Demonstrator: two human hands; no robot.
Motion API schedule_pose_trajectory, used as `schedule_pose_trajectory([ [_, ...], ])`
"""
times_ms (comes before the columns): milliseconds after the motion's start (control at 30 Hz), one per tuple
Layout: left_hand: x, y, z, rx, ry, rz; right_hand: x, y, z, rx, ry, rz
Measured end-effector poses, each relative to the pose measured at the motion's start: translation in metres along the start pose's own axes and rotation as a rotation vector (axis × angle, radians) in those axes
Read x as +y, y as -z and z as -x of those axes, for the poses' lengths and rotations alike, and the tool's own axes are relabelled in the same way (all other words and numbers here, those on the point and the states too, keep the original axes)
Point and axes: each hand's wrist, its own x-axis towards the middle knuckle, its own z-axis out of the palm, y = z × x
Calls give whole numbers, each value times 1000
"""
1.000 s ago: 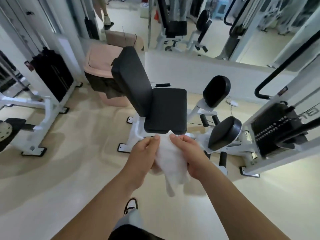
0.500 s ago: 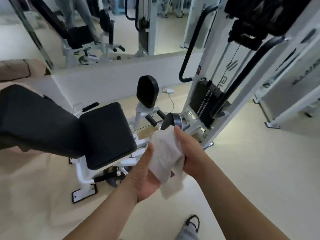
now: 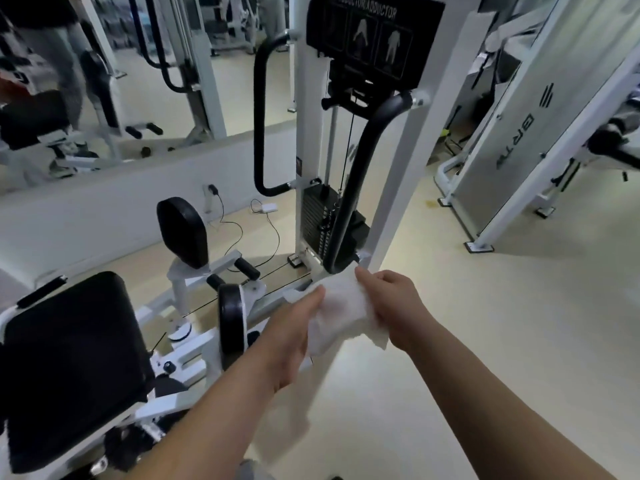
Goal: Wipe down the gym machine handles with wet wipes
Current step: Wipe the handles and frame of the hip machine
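Both hands have closed in on the weight tower since the earlier frame. Left hand [image 3: 289,341] and right hand [image 3: 396,306] each grip the soft, crumpled white wet wipe [image 3: 341,311], spread between them. The wipe sits just below the smooth, curved black handle [image 3: 360,174] at 12 o'clock. The padded black seat [image 3: 69,358] lies at 9 o'clock.

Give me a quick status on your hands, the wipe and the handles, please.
Left hand and right hand both grip the wipe, spread between them. Black handle straight ahead, wipe not clearly touching it. Nothing in the way.
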Motion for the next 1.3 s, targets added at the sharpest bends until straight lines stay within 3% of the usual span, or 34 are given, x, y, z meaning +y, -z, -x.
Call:
schedule_pose_trajectory([
  [367, 106, -62, -128, 89, -117, -52, -92, 16, -147, 104, 307, 185],
  [567, 183, -90, -193, 320, -330, -49, -169, 41, -194, 248, 569, 152],
  [700, 230, -124, -209, 331, -441, -228, -206, 64, -235, 337, 729, 249],
  [867, 270, -186, -218, 310, -740, -572, -240, 100, -285, 497, 1176, 982],
  [967, 272, -215, -238, 292, -875, -825, -248, 118, -309, 533, 1414, 1249],
  [1100, 253, -237, -258, 493, -1031, -1522, -234, 131, -340, 548, 1625, 1262],
  [1200, 253, -238, -265, 612, -1051, -1617, -226, 125, -361, 552, 1631, 1220],
  [1300, 250, -234, -268, 599, -1182, -1631, -226, 118, -369, 568, 1667, 1076],
])
